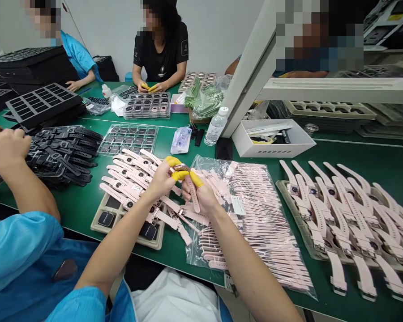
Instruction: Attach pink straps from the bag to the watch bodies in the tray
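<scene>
My left hand (161,180), yellow covers on its fingertips, pinches the case of a smartwatch (181,167). My right hand (203,192), also with yellow fingertip covers, is closed around the pink strap (192,192) hanging down from that case. Where strap and case meet is partly covered by my fingers. Beneath my left forearm, pink-strapped watches (127,176) lie in a pile over a beige tray (96,223) with dark square watch faces in it. Under and beside my right forearm is a clear plastic bag (255,214) full of pink straps.
At right, a tray (289,214) carries rows of pink-strapped watches. Behind stand a white box (275,150), a bottle (216,127) and a clear tray (127,138) of watch cases. Black-strapped watches (70,150) lie left, near a co-worker's hand (6,145). Another person sits opposite.
</scene>
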A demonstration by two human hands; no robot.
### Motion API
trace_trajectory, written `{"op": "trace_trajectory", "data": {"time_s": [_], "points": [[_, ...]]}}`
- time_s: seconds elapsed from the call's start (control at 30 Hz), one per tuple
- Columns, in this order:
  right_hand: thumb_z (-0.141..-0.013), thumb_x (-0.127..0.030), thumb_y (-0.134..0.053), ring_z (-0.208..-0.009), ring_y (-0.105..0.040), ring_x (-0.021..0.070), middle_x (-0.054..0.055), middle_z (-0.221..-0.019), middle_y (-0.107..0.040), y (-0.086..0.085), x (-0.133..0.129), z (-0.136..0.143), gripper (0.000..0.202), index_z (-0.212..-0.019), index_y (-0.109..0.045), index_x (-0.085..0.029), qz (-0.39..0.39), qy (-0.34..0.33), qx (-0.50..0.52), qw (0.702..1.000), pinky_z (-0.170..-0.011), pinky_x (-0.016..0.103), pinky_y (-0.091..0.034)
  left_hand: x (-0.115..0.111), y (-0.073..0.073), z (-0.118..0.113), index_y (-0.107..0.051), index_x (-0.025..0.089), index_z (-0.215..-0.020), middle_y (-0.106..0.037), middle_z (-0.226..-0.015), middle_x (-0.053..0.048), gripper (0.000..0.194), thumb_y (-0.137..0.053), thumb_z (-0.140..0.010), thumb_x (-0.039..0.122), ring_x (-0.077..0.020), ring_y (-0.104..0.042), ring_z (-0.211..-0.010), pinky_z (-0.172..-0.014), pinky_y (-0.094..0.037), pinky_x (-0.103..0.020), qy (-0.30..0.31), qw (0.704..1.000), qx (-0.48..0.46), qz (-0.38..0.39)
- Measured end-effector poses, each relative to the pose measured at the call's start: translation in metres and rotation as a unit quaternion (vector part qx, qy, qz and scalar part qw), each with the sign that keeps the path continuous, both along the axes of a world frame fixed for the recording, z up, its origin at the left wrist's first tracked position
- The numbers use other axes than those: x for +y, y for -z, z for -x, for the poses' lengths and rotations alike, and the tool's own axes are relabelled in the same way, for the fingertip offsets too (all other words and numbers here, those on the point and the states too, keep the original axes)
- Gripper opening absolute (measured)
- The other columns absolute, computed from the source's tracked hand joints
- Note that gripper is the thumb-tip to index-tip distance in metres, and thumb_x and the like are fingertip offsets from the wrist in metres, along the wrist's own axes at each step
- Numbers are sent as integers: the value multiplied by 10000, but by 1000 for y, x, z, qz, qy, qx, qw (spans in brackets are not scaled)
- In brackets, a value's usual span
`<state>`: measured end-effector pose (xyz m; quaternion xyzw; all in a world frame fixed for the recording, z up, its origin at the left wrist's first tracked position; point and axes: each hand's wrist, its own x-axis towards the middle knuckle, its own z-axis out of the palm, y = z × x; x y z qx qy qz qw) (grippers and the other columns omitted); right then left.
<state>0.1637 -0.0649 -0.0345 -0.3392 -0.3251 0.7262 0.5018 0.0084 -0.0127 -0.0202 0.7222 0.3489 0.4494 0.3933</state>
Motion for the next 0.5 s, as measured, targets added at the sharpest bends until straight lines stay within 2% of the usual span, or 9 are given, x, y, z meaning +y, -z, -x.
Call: {"op": "trace_trajectory", "data": {"time_s": [0.1,0.23,0.3,0.37,0.5], "points": [[-860,-699,-663,-393,-293,66,-87,-576,-448,0,-1,-3,486,-881,-552,-226,26,-80,-3,996,-376,205,-253,2,-5,2,-628,197,-1050,-712,-1062,-89,387,-713,-906,546,-204,-703,-898,-728,-593,-322,-30,993,-89,72],[-916,-662,-612,-407,-194,54,-85,-575,-444,1,-1,-10,461,-940,-611,-202,22,-138,-69,988,-380,199,-122,11,-9,11,-522,228,-1078,-720,-1159,-93,494,-698,-881,645,-188,-734,-775,-612,-596,-307,-145,966,-183,108],[-924,-658,-607,-410,-197,51,-82,-584,-454,1,1,-12,455,-926,-607,-203,26,-153,-96,983,-387,200,-115,16,-10,13,-479,235,-1053,-721,-1159,-94,512,-687,-877,669,-186,-741,-780,-625,-604,-308,-197,955,-201,96],[-927,-644,-611,-408,-194,49,-84,-576,-459,1,2,-13,440,-910,-604,-204,22,-146,-114,982,-389,201,-110,19,-12,14,-458,236,-1039,-726,-1118,-89,506,-669,-889,671,-187,-744,-822,-674,-612,-310,-223,952,-193,81],[-920,-563,-647,-404,-256,56,-80,-523,-467,0,6,-11,377,-848,-609,-195,-18,-123,-132,983,-378,196,-140,22,-19,24,-450,231,-1101,-718,-1100,-78,399,-581,-969,584,-180,-721,-961,-799,-603,-312,-294,942,-155,48]]}}
